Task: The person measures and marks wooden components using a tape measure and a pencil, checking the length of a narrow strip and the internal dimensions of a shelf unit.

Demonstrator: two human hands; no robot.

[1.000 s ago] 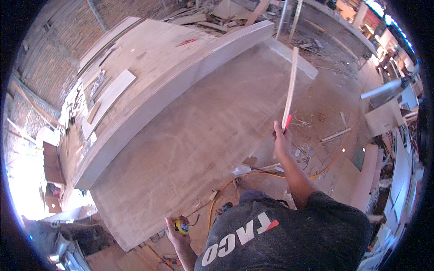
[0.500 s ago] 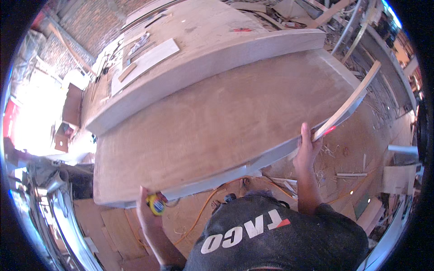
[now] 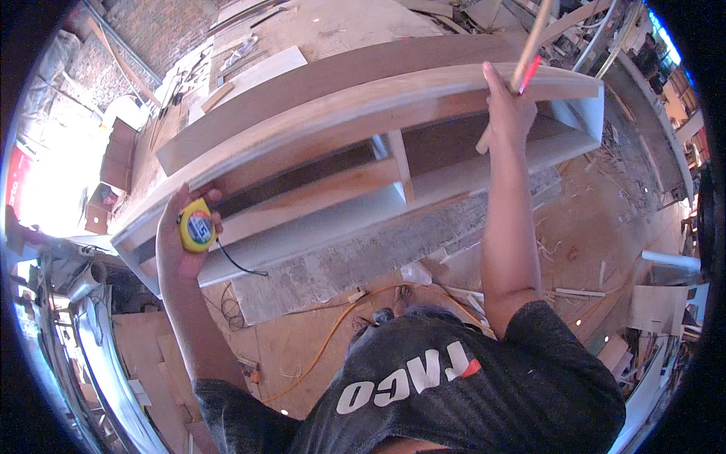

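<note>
A long wooden cabinet (image 3: 404, 166) stands tilted before me, its open compartments facing me. My left hand (image 3: 189, 227) is at the left of its upper edge, closed around a yellow tape measure (image 3: 198, 227), fingers curled near the frame. A short black strap hangs from the tape measure. Farther right, my right hand (image 3: 510, 110) is at the upper edge, closed around a thin wooden strip (image 3: 532, 45) that sticks up past the fist and shows below it. A slim red object (image 3: 531, 74), perhaps a pen, juts out beside the strip.
Behind the cabinet lies a large work surface with a pale board (image 3: 276, 66) and scattered tools. A worn grey plank (image 3: 333, 265) lies under the front. An orange cable (image 3: 321, 352) crosses the floor by my feet. Offcuts and shavings litter the right side.
The cabinet has tipped up and away from me, so its broad panel has turned from view and its compartments show. Both hands have risen and moved farther off with it.
</note>
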